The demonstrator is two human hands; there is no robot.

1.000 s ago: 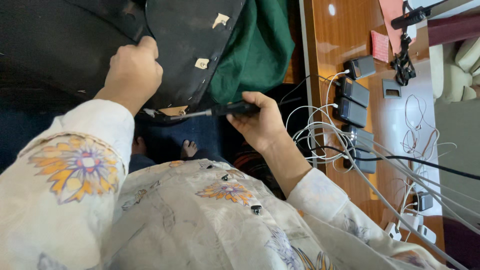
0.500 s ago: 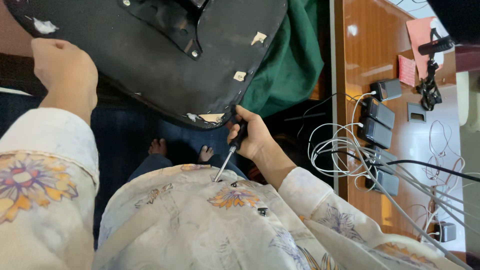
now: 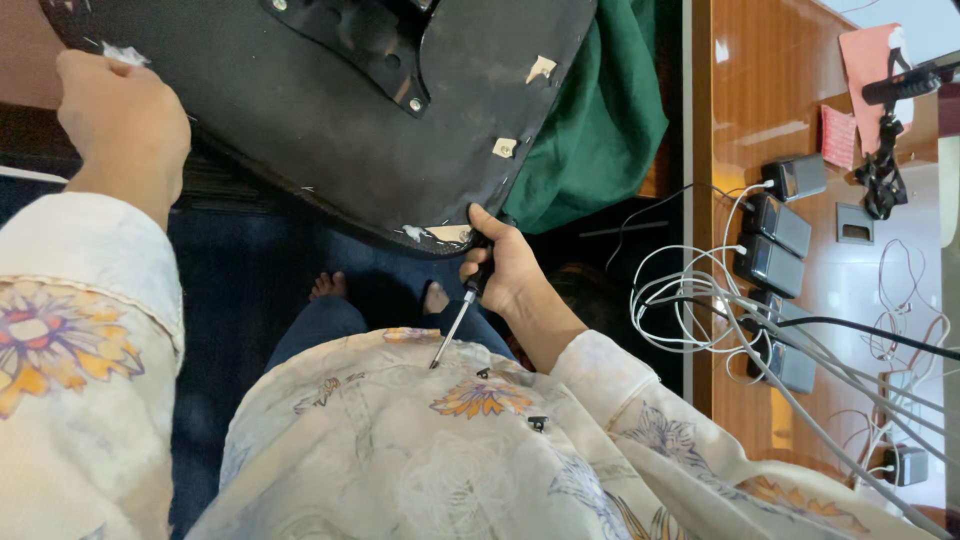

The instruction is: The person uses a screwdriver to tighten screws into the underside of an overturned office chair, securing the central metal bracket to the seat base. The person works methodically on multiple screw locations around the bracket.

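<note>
From the head view, the left hand (image 3: 125, 115) was closed over the far left edge of a black seat panel (image 3: 330, 120), fingers curled around its rim. The panel lay tilted across the far part of the scene, above the lap. The right hand (image 3: 505, 265) was clamped on a screwdriver (image 3: 455, 320) while also touching the panel's near edge; the metal shaft pointed down toward the floral shirt (image 3: 480, 440). A green cloth (image 3: 600, 120) hung right of the panel. White cables (image 3: 700, 290) and dark chargers (image 3: 775, 235) lay on the wooden table (image 3: 760, 90) at right.
</note>
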